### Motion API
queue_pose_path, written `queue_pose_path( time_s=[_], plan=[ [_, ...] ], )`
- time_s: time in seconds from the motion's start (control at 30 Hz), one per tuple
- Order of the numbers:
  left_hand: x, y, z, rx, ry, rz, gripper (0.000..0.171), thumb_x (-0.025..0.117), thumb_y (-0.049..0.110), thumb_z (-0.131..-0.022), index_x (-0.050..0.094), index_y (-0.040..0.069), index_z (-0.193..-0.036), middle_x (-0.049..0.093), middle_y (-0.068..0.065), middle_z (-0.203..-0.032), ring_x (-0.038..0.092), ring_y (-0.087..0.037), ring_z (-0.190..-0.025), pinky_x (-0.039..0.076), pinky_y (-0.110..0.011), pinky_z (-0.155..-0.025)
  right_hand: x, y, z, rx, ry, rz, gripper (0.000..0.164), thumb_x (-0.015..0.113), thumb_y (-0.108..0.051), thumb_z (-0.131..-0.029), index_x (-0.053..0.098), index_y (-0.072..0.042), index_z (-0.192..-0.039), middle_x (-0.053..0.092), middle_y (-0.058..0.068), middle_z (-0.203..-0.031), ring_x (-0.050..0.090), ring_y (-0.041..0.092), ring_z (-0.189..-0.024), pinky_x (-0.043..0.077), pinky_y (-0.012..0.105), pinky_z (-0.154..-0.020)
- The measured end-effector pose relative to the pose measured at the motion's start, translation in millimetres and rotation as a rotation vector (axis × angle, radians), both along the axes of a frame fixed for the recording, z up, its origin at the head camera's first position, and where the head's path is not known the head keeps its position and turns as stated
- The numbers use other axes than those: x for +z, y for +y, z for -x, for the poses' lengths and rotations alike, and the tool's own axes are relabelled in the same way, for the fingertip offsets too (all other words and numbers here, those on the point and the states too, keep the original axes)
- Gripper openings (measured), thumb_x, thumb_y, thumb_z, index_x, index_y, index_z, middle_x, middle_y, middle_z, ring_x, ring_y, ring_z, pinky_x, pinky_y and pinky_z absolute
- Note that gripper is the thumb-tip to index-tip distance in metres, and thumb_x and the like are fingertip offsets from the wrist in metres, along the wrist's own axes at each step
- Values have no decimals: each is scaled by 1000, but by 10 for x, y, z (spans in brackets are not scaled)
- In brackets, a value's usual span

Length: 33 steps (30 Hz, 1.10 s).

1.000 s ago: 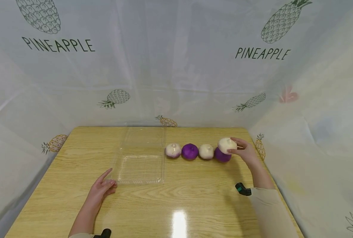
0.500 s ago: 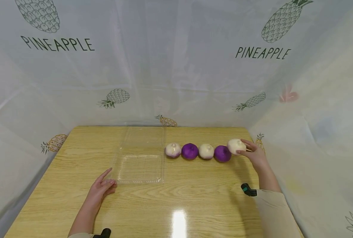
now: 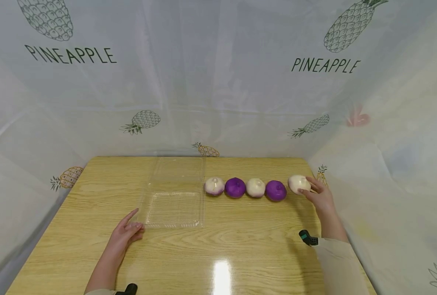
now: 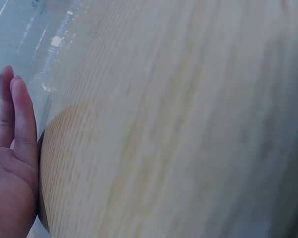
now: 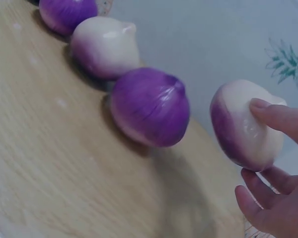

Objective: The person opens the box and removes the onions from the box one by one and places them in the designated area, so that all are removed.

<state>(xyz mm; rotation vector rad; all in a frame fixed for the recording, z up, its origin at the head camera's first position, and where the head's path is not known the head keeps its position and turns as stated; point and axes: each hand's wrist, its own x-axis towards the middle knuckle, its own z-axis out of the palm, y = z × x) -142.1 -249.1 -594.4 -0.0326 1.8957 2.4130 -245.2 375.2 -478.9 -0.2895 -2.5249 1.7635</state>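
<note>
My right hand (image 3: 320, 198) pinches a white onion (image 3: 297, 184) between thumb and fingers, to the right of a row of onions. In the right wrist view this held onion (image 5: 241, 126) shows a purple flank and appears raised, a shadow lying on the table near it. The closest one in the row is a purple onion (image 3: 275, 191). Over on the left, my left hand (image 3: 125, 235) rests at the front left corner of a clear plastic box (image 3: 174, 225), fingers loosely extended. The left wrist view catches the left hand's fingers (image 4: 25, 116) beside the clear plastic.
Left of the purple onion the row goes on with a white onion (image 3: 255, 188), another purple onion (image 3: 235, 187) and a white-purple onion (image 3: 214, 186) close by the box. The box's lid (image 3: 179, 169) lies folded back. A pineapple-print curtain (image 3: 218, 82) surrounds the wooden table (image 3: 240, 246).
My right hand has carried the white onion rightward and slightly down, from over the last purple onion to a spot beside it. The left hand and the box have stayed put.
</note>
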Motion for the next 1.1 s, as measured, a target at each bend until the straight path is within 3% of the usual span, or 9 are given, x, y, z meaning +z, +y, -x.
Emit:
queue_pose_path(
  time_s=[0.27, 0.63, 0.73, 0.9, 1.1],
  plan=[
    [12, -4, 5, 0, 12, 3, 62, 58, 6, -98, 28, 7, -152, 69, 0, -96, 66, -12, -90, 56, -25, -75, -201, 43, 34, -79, -39, 32, 70, 68, -13, -93, 31, -6, -151, 28, 24, -153, 33, 38, -134, 47, 10, -80],
    [20, 9, -11, 11, 0, 11, 63, 56, 3, -98, 23, 0, -152, 68, 1, -95, 66, -12, -89, 56, -25, -74, -327, 49, 62, -141, -106, 54, 70, 68, -16, -93, 31, -9, -152, 28, 21, -154, 33, 33, -135, 44, 12, -81],
    [16, 11, -8, 10, -2, 4, 64, 57, 3, -98, 23, 0, -152, 68, 0, -95, 66, -13, -88, 56, -25, -74, -350, 44, 67, -166, -131, 46, 70, 68, -17, -93, 32, -10, -152, 28, 19, -155, 31, 32, -138, 44, 16, -90],
    [11, 14, -3, 12, -10, 10, 64, 57, 4, -98, 23, 1, -152, 68, 0, -95, 66, -13, -89, 56, -25, -74, -386, 47, 81, -188, -146, 26, 70, 68, -17, -93, 32, -10, -152, 26, 21, -155, 29, 34, -140, 36, 37, -108],
    [27, 9, -13, 12, -6, 20, 64, 57, 5, -98, 23, 0, -152, 68, -1, -95, 66, -13, -89, 56, -25, -74, -397, 30, 87, -186, -146, 14, 66, 66, -14, -94, 33, -8, -152, 30, 22, -153, 33, 34, -138, 41, 34, -101]
  ],
)
